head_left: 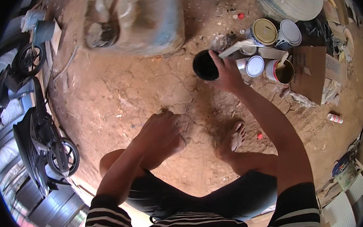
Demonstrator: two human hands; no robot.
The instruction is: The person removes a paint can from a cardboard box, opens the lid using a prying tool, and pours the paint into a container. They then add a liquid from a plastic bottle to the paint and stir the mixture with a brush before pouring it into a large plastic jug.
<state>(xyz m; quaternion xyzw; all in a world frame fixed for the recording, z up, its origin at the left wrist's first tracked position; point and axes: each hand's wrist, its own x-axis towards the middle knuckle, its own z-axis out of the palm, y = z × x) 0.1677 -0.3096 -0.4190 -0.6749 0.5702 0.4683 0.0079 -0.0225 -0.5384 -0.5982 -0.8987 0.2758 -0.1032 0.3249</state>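
Observation:
My right hand grips a black round container over the dirt ground, its fingers at the rim beside a pale stick-like piece, perhaps a brush handle. Just right of it are a small white-lidded can and an open can with a pale stick in it. My left hand hangs low by my left foot, fingers curled; I cannot make out what, if anything, is in them.
A large dusty, blurred bulky object lies ahead left. Lidded cans, a plastic drum and cardboard crowd the back right. A small tube and red cap lie right. A motorbike lines the left.

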